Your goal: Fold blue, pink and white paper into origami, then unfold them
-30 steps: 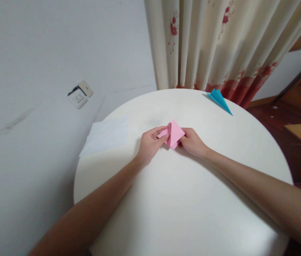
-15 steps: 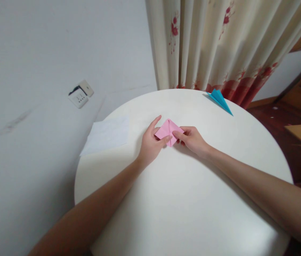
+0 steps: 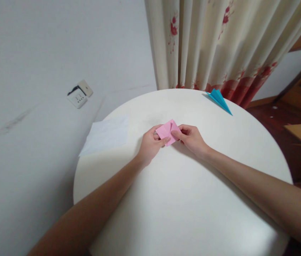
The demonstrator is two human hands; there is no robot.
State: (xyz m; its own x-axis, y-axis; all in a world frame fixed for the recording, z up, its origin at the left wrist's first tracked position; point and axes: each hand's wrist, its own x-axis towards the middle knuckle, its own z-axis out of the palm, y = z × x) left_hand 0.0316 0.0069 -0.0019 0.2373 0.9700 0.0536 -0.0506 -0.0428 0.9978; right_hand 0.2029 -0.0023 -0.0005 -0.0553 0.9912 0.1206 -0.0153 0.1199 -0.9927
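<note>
A small square of folded pink paper [image 3: 170,129] is held between both hands just above the middle of the round table. A crease or seam runs across its upper face. My left hand [image 3: 151,143] grips its left and lower side, thumb on top and fingers behind. On the right side, my right hand [image 3: 191,138] pinches the paper with its thumb pressed on the face near the middle. The fingertips behind the paper are partly hidden.
White sheets [image 3: 106,137] lie at the left edge of the white table [image 3: 187,199]. A blue folded paper plane [image 3: 219,101] rests at the far right edge. Behind stand a flowered curtain [image 3: 200,42] and a wall with a socket [image 3: 77,98].
The pink paper has turned a little clockwise in my hands. My left index finger, raised before, has come down behind the paper's edge.
</note>
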